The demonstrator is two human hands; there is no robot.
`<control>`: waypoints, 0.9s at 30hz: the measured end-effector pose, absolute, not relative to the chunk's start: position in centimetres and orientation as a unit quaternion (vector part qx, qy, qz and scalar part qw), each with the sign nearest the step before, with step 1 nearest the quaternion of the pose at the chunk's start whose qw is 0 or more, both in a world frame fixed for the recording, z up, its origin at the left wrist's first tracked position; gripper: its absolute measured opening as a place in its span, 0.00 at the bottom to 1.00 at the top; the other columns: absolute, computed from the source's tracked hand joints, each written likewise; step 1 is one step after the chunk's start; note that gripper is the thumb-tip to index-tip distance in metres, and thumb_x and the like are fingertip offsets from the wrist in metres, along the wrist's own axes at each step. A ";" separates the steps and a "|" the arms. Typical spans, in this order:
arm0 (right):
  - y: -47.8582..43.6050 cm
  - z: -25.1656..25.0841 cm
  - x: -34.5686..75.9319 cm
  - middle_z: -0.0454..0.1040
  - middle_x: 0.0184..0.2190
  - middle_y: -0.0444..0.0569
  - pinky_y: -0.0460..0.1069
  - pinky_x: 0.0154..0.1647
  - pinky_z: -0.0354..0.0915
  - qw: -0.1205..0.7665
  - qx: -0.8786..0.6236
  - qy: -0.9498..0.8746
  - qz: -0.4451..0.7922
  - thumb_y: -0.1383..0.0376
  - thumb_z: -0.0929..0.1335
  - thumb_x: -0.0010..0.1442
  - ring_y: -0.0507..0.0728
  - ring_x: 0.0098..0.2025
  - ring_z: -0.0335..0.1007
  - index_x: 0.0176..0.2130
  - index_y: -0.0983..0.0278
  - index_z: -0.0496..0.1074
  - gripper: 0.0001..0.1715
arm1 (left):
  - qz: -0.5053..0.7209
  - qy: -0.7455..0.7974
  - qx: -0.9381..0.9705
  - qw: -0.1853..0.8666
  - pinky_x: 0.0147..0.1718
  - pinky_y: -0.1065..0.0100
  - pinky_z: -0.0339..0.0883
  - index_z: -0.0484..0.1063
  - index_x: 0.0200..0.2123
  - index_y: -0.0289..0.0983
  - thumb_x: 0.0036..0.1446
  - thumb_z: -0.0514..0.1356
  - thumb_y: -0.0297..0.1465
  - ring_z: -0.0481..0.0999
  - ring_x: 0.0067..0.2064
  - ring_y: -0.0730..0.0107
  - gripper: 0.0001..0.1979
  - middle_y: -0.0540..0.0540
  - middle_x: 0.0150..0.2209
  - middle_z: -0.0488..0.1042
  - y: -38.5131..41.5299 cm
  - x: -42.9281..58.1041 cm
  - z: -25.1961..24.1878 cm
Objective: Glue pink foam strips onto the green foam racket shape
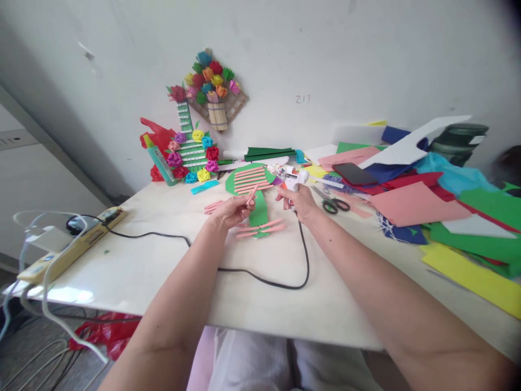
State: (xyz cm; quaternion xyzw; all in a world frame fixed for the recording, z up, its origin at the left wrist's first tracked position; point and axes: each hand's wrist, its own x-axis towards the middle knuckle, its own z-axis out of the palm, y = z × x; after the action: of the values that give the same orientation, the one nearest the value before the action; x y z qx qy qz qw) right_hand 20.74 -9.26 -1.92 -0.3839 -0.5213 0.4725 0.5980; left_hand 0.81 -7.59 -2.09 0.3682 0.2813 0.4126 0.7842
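Between the fingertips of my left hand (238,210) is a pink rolled paper stick (252,194), tilted upward. My right hand (300,200) grips a white hot glue gun (292,184), whose black cord runs down over the table. In front of my hands lies a green paper cutout (258,209) with a rounded top and a narrow strip below. Several pink paper sticks (249,179) lie in rows across its round part, and more pink sticks (264,228) cross its lower end. A few loose pink sticks (214,207) rest beside my left hand.
Scissors (334,204) and a dark phone (355,174) lie to the right, beside piled coloured sheets (421,203). Left stands a power strip (73,247) with cables. A glue bottle (159,160) and a paper-flower guitar shape (193,152) lean at the back, below a wall-hung flower basket (217,115).
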 end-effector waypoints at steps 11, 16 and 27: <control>-9.1 -2.6 22.2 0.71 0.18 0.47 0.45 0.12 0.54 0.506 -0.364 -0.594 0.508 0.53 0.70 0.43 0.45 0.10 0.54 0.24 0.69 0.69 0.20 | 0.460 0.282 0.339 0.770 0.19 0.80 0.63 0.67 0.30 0.30 0.51 0.55 0.22 0.67 0.23 0.79 0.02 0.48 0.23 0.65 -7.1 -0.4 -2.9; -9.4 -2.5 22.2 0.71 0.17 0.47 0.45 0.13 0.54 0.474 -0.365 -0.627 0.499 0.52 0.69 0.44 0.45 0.10 0.53 0.20 0.69 0.68 0.21 | 0.454 0.295 0.344 0.767 0.18 0.78 0.63 0.67 0.31 0.32 0.50 0.56 0.24 0.68 0.23 0.78 0.02 0.49 0.23 0.66 -7.0 -0.5 -2.9; -9.5 -2.4 21.9 0.73 0.20 0.47 0.44 0.10 0.48 0.439 -0.372 -0.671 0.468 0.54 0.69 0.45 0.45 0.10 0.52 0.28 0.69 0.71 0.19 | 0.445 0.288 0.352 0.772 0.17 0.80 0.62 0.66 0.30 0.31 0.50 0.56 0.23 0.68 0.24 0.77 0.02 0.47 0.24 0.65 -7.2 -0.3 -2.7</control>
State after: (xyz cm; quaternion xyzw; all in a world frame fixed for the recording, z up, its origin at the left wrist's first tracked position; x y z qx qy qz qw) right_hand 21.88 -9.55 -2.35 -0.3723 -0.6705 0.4676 0.4395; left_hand -0.34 -7.17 -2.66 0.3521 0.2876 0.4448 0.7717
